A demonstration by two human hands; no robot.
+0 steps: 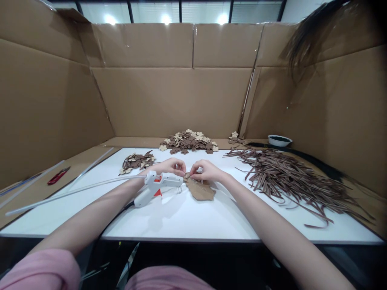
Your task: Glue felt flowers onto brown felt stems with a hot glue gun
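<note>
My left hand (pixel 171 166) and my right hand (pixel 205 170) meet at the middle of the white table (pixel 193 219), fingertips pinched together on a small brown piece (pixel 187 175) between them. A flat brown cardboard cut-out (pixel 201 190) lies just below my right hand. A white hot-glue gun (pixel 157 186) with an orange trigger rests on the table under my left wrist, nozzle pointing right. A long clear glue stick (pixel 75 191) extends from its rear toward the left.
A pile of brown strips (pixel 290 177) covers the table's right side. Small flower cut-outs lie in heaps at the back centre (pixel 189 141) and back left (pixel 137 161). A white bowl (pixel 279 140) sits far right. A red cutter (pixel 58 176) lies left. Cardboard walls (pixel 169 100) surround everything.
</note>
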